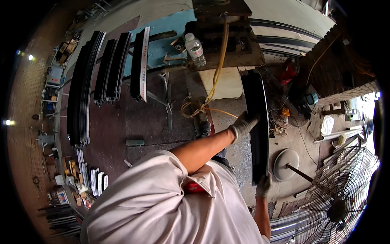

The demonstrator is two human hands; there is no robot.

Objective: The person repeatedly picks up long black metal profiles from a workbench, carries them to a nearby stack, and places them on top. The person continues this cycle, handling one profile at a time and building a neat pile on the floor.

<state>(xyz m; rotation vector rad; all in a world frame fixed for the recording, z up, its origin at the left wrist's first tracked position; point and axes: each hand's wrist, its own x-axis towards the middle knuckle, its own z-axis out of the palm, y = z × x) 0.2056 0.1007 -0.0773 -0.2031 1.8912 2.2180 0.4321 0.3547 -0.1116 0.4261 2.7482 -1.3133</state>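
**Currently gripping a long black bar (pixel 260 150) with left hand (pixel 242 127) and right hand (pixel 264 186)**

Wears greyish knitted gloves on both. Holds the bar lengthwise to the right of the body, pointing away — far end close to the workbench (pixel 231 64), though cannot tell whether resting on it. Clasps the left edge partway along with the left hand, laying fingers over the dark face; takes the near end by its right corner with the right hand. Spaces the two well apart along the bar. Cannot tell how the fingers sit underneath.

Wears a pale shirt (pixel 162 203). Faces the dark, worn workbench, with a clear plastic bottle (pixel 196 49) near its left corner, a looping yellow hose (pixel 221 57) in front and a pale board (pixel 223 83) just below.

Has bundles of black strips (pixel 83 93) off to the left, lined up side by side — a white strip (pixel 144 67) with coloured marks on the rightmost. Places a metal trestle (pixel 167 105) between those and the workbench.

Has a big wire-caged fan (pixel 339 203) at lower right, with a round disc (pixel 286 164) beside the bar's near end. Farther out, shows a red object (pixel 288 72), too dim to make out.
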